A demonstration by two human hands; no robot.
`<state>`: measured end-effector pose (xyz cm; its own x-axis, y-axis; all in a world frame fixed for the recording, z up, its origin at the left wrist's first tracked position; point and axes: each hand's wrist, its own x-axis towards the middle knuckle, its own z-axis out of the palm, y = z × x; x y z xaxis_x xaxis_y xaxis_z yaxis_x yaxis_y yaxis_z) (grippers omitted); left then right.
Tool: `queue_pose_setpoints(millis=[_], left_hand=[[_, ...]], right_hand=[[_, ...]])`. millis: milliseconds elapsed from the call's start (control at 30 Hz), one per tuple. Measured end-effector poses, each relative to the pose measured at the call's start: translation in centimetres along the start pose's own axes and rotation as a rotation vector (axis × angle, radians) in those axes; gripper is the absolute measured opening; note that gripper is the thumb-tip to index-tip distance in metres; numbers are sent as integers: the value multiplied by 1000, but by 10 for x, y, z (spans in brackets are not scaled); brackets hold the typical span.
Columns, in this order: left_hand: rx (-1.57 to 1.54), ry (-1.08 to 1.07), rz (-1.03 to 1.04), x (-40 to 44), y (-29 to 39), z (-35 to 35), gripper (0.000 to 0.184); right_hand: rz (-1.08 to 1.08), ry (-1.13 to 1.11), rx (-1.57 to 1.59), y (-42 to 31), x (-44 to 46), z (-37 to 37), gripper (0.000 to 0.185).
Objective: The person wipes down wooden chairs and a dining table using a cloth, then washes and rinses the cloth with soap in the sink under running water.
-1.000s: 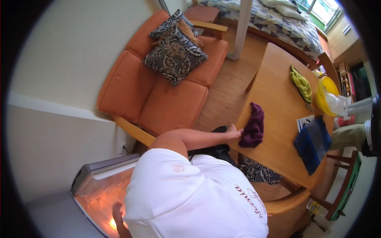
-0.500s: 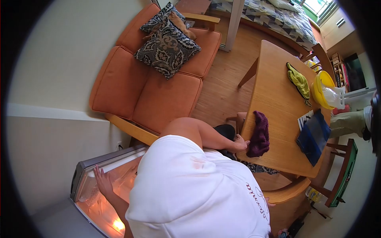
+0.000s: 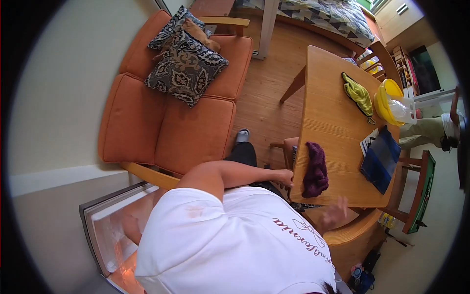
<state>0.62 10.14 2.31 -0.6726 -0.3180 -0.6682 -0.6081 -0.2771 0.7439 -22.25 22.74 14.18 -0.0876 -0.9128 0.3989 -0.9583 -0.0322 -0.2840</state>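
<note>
Cloth, purple point(image 3: 316, 172), lies lengthwise along table's point(image 3: 330, 108) left edge, just right of nearer left hand point(image 3: 284, 179): curled, hold unclear. Right hand point(image 3: 336, 214) open, seemingly empty.

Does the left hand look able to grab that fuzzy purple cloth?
Probably yes: the left hand is at the table's edge, the purple cloth lies close by, and nothing shows between them.

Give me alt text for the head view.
A hand at the edge of a wooden table, beside a purple cloth, with a second hand, blurred, nearby. Beyond are a green cloth and yellow tub; at left, an orange sofa; below, a white shirt.
</note>
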Motion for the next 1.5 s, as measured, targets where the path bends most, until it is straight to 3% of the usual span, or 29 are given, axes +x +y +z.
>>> queue_pose_setpoints(millis=[33, 100, 167, 233, 267, 333, 500, 733, 800, 900, 967, 1000, 1033, 1133, 1200, 1267, 1333, 1500], left_hand=[[124, -76, 121, -1, -5, -10, 29], [111, -15, 156, -11, -10, -37, 26], [103, 53, 196, -20, -16, -72, 23], [103, 302, 304, -22, -19, -108, 26], [104, 291, 316, -24, -23, -126, 26], [-54, 546, 305, -23, -33, -160, 22], [-148, 571, 291, -27, -37, -238, 24], [-216, 655, 288, -39, -64, -315, 20], [-422, 743, 186, -51, -63, -330, 21], [-488, 800, 153, -34, -90, -342, 20], [-512, 868, 138, -13, -107, -342, 20], [-518, 855, 124, -9, -110, -343, 20], [-508, 855, 89, -7, -110, -347, 21], [-489, 849, 41, 6, -123, -361, 21], [-501, 973, 51, 22, -138, -368, 19], [-556, 944, -13, 36, -154, -385, 18], [-531, 1100, -58, 59, -172, -398, 16], [128, 1198, -94, 126, -219, -458, 24]], right_hand=[[73, -139, 18, -38, 22, 13, 33], [-18, -319, -21, -60, 44, 53, 41], [-56, -302, -38, -61, 51, 100, 41], [-99, -281, -60, -64, 80, 129, 42], [-111, -302, 9, -73, 100, 142, 40], [-111, -319, 63, -98, 141, 167, 37], [-316, -258, 57, -125, 260, 246, 27], [-360, -179, 128, -131, 417, 332, 24], [-409, -157, 118, -143, 454, 346, 25], [-603, -118, -109, -175, 508, 369, 26], [-769, -376, -702, -185, 527, 403, 33], [-720, -722, -910, -190, 530, 415, 34], [-713, -741, -906, -184, 527, 436, 34], [-245, -1433, -1211, -150, 516, 520, 43], [-192, -1498, -1100, -104, 508, 584, 45], [-6, -1556, -970, -75, 497, 638, 42], [40, -1537, -940, -53, 473, 687, 38], [-44, -1487, -940, -28, 421, 787, 29]])
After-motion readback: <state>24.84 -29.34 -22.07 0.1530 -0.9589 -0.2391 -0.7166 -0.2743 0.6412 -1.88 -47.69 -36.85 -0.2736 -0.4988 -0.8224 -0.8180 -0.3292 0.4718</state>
